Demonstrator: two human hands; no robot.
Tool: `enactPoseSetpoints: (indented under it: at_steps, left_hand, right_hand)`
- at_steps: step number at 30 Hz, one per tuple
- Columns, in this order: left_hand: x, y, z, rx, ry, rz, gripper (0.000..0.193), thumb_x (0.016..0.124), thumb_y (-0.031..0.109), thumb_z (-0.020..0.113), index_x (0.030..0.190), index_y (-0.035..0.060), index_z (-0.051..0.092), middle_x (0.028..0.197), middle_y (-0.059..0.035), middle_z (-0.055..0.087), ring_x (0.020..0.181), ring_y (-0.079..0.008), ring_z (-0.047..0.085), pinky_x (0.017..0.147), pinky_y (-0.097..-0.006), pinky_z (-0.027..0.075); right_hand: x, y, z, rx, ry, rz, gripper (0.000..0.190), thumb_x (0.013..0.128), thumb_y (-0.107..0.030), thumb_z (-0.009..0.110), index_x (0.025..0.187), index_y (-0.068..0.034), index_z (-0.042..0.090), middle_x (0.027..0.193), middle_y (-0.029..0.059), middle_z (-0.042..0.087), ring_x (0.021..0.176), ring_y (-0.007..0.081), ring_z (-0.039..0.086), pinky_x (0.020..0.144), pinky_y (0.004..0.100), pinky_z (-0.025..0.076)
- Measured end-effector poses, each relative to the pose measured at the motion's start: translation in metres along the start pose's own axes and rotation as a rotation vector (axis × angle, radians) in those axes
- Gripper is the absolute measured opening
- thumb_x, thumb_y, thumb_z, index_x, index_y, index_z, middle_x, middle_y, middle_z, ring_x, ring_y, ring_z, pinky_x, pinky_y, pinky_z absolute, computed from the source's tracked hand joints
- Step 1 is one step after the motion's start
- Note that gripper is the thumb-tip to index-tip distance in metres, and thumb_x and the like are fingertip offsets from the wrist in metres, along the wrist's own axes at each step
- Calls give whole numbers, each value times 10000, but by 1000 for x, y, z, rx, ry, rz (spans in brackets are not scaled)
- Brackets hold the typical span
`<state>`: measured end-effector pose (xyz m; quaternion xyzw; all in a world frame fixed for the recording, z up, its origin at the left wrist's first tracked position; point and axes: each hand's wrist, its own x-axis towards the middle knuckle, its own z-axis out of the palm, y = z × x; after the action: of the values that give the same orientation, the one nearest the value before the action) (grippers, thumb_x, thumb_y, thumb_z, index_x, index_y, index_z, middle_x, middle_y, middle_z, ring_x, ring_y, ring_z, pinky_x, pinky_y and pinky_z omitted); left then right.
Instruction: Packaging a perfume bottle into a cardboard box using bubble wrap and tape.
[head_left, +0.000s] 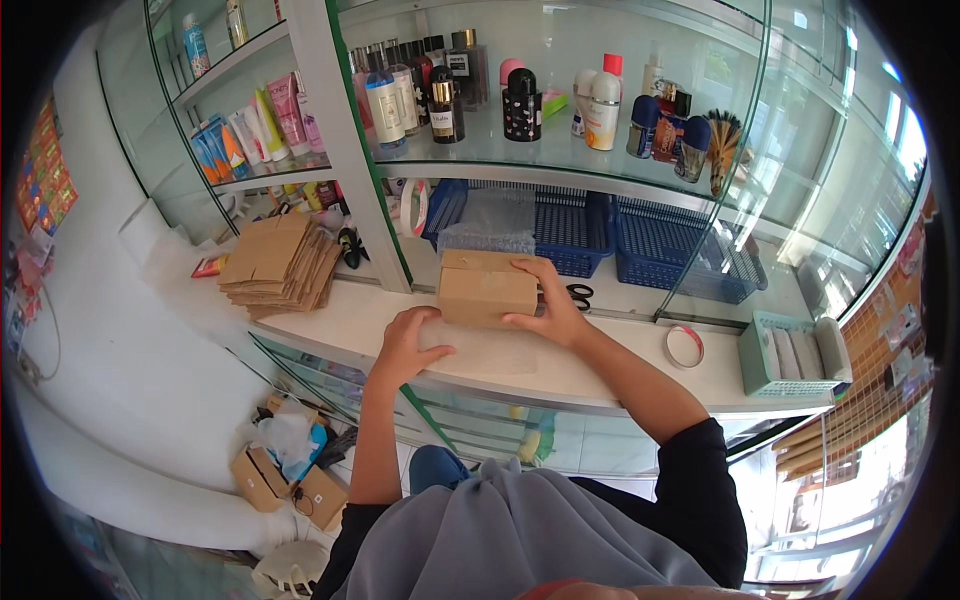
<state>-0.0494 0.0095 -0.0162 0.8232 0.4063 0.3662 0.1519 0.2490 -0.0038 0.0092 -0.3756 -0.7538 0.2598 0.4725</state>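
A small closed brown cardboard box stands on the white counter in front of me. My right hand grips its right end, fingers on top and thumb against the front. Beside the lower left corner is my left hand, thumb and fingers spread and nothing held; whether its fingertips touch the cardboard is hard to tell. Clear bubble wrap lies behind the box, partly over a blue plastic basket. Black-handled scissors show just past my right hand, their blades hidden.
Flattened cardboard boxes are stacked at left. To the right are a tape roll and a green plastic basket. A second blue basket sits behind glass. Bottles line the glass shelf above; a metal post rises left of the box.
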Motion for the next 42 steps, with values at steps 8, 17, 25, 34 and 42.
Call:
enactPoseSetpoints:
  at_steps: [8,17,25,34,42]
  left_hand:
    - [-1,-15,-5,-49,-82,101,790,614,307,906,1282,10,606,1235,-181,646,1136,-356,614,999,-421,472]
    - [1,-9,-3,-79,-117,59,823,615,323,903,1306,1,593,1264,-190,636,1185,-355,597,1036,-421,455]
    - [-2,-14,-2,-187,-86,8,612,793,105,771,1360,21,555,1283,-180,632,1218,-338,584,1052,-393,438]
    - [-2,-12,-10,-383,-134,-27,279,768,-94,582,986,74,537,1469,-135,491,1369,-326,454,1114,-390,355]
    - [-6,26,-20,-63,-87,177,447,663,241,880,1005,142,610,1606,-146,261,1498,-419,149,1181,-542,239]
  right_hand:
    - [-1,6,0,-25,22,-95,895,737,-215,890,1446,-125,351,1428,134,349,1326,303,429,1024,432,485]
    - [-4,7,-3,-99,-139,26,858,757,-243,878,1407,-105,336,1444,153,354,1316,314,455,1085,440,433]
    - [-1,-3,-6,-222,-101,-85,865,749,-330,874,1397,-92,353,1467,172,327,1372,366,384,1098,471,414]
    - [2,-15,-13,-312,-199,-79,829,762,-333,852,1429,-121,408,1543,207,223,1425,416,317,1130,481,370]
    - [1,-8,-12,-210,-171,-51,811,779,-305,839,1428,-104,396,1544,202,220,1431,408,308,1133,480,368]
